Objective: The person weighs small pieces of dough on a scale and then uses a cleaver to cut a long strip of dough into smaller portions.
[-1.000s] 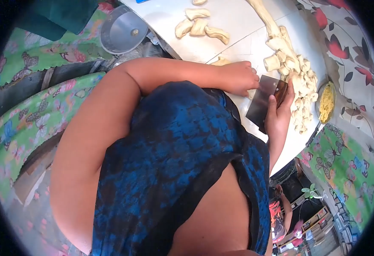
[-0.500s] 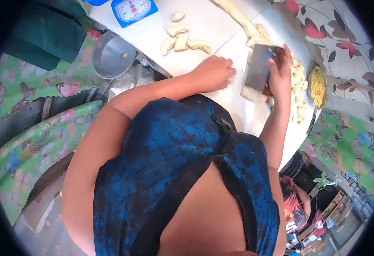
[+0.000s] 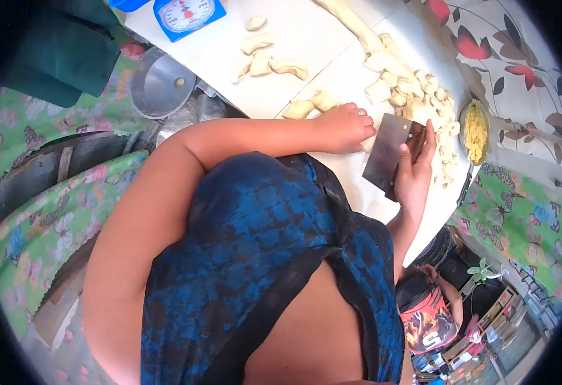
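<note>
My right hand grips a dough scraper with a wide metal blade and a brown wooden handle, its blade tilted over the table. Close to the blade's left side, my left hand is closed, fingers curled on a pale piece of dough that is mostly hidden. Behind my left wrist lie two cut dough pieces. Beyond the scraper is a heap of small dough lumps, joined by a long dough rope running to the far edge.
A blue kitchen scale stands at the far left, with several dough pieces nearby. An oval dish of yellow filling is at the right edge. A metal bowl sits left of the table. Another person is at lower right.
The scraper and my right hand have come nearer to my body, uncovering dough behind them. My left hand has shifted right and slightly down; two dough pieces now show behind it.
</note>
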A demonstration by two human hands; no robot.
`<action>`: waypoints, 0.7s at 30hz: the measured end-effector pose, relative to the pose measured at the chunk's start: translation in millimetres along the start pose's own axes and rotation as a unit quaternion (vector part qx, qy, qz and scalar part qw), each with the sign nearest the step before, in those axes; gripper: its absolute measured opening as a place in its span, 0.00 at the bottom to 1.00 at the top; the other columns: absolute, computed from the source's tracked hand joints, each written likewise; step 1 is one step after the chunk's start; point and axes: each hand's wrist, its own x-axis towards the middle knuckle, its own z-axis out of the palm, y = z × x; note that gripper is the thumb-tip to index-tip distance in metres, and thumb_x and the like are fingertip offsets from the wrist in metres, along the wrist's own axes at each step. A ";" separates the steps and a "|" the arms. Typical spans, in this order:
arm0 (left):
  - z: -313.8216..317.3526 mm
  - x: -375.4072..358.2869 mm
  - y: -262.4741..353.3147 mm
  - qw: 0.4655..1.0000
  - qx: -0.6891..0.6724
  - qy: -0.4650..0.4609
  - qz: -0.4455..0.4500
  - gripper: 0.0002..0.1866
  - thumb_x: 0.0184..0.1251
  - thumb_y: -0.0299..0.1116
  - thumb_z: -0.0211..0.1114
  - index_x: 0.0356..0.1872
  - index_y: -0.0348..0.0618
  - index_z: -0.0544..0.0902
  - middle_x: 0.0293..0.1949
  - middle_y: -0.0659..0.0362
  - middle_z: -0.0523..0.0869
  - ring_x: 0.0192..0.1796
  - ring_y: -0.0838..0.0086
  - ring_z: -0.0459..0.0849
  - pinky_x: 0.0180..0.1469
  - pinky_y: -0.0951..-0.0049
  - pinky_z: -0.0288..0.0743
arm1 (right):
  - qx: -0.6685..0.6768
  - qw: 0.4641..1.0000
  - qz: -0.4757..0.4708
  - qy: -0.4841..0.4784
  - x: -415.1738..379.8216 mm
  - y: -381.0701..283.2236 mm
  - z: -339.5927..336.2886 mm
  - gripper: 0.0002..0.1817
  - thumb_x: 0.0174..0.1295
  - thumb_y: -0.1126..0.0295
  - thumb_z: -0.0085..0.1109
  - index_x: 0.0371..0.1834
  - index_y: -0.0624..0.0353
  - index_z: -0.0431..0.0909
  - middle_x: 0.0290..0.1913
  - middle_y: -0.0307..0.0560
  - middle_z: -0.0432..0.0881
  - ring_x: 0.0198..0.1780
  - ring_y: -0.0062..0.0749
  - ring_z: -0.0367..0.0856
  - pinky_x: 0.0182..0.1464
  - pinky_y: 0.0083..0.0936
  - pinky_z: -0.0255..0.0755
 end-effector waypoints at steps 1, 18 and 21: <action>0.0 -0.1 -0.6 1.000 -0.001 -0.002 0.001 0.22 0.49 0.42 0.69 0.45 0.44 0.80 0.43 0.60 0.81 0.51 0.68 0.78 0.52 0.67 0.68 | -0.028 0.999 0.015 -0.010 -2.0 -2.5 1.0 0.33 0.65 0.78 0.46 0.72 0.53 0.47 0.61 0.64 0.68 0.64 0.47 0.68 0.64 0.33 0.61; 11.7 -6.5 -9.8 0.991 -0.046 0.114 0.045 0.10 0.48 0.37 0.65 0.29 0.43 0.80 0.34 0.58 0.82 0.43 0.64 0.80 0.47 0.65 0.71 | -0.128 0.988 0.051 -0.069 1.1 -9.1 15.9 0.32 0.64 0.77 0.46 0.71 0.52 0.48 0.55 0.67 0.73 0.55 0.57 0.76 0.53 0.40 0.71; 5.8 -6.7 -7.8 0.999 -0.031 0.012 -0.015 0.15 0.49 0.36 0.66 0.39 0.43 0.81 0.40 0.59 0.82 0.45 0.66 0.79 0.50 0.66 0.71 | -0.178 0.982 -0.006 -0.058 25.9 -8.5 33.9 0.31 0.64 0.74 0.46 0.70 0.53 0.49 0.52 0.68 0.75 0.50 0.59 0.78 0.50 0.42 0.71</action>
